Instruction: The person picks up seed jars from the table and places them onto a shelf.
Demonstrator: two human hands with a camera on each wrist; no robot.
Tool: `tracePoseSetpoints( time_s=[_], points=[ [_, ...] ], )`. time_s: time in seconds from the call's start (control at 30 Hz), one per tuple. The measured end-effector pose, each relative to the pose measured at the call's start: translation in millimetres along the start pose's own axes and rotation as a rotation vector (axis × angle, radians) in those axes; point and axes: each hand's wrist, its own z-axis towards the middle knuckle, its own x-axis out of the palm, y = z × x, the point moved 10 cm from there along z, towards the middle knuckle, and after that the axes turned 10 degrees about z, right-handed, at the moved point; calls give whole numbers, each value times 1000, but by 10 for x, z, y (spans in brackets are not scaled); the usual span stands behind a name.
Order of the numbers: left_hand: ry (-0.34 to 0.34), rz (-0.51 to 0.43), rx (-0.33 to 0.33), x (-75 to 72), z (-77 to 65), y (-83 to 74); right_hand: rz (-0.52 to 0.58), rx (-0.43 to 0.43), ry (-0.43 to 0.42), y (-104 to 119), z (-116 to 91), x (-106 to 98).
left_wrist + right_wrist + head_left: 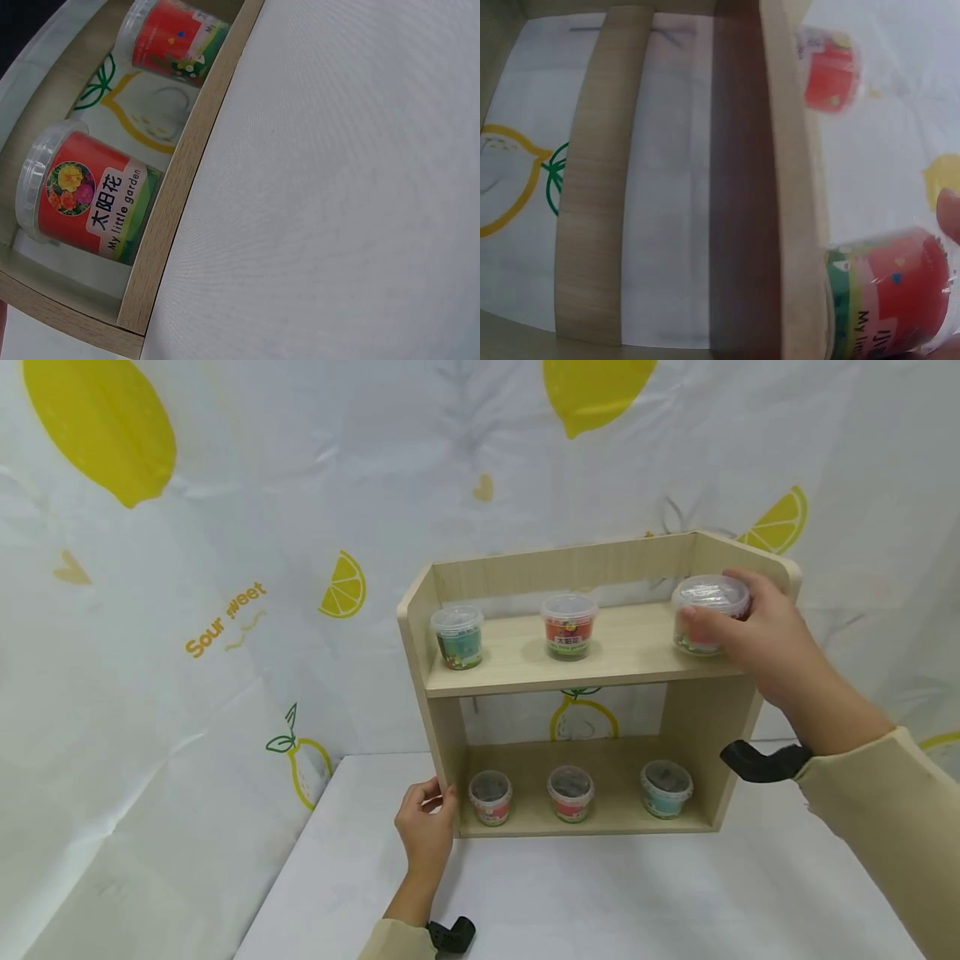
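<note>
My right hand point(772, 643) grips a lidded clear plastic tub point(694, 639) at the right end of the upper deck of a small wooden shelf point(558, 680). Thumb and fingers span its lid. In the right wrist view the tub point(889, 292) shows a red and green label, with a fingertip at its upper edge. Low on the left, my left hand point(426, 831) holds the front edge of the shelf's side panel between thumb and fingers. The left wrist view shows the lower deck's edge point(191, 165), but not that hand's fingers.
Two more tubs stand on the upper deck, a teal one point(459, 639) and a red one point(568, 628). Below are two pinkish-red tubs point(492, 812) point(572, 810) and a light-blue one point(665, 802). A lemon-print sheet point(247, 485) hangs behind the white table point(570, 902).
</note>
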Motion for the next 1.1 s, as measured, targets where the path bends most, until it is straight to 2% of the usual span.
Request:
tracePoseSetpoints(
  time_s=[0.23, 0.5, 0.8, 1.1],
  points=[
    [2, 1, 3, 8, -14, -19, 5, 81, -19, -166, 113, 72],
    [-17, 8, 24, 9, 9, -37, -11, 114, -78, -160, 139, 59],
    [-12, 12, 10, -3, 39, -37, 40, 113, -83, -148, 181, 91],
    [-8, 6, 3, 3, 18, -24, 94, 101, -101, -126, 113, 83]
  ],
)
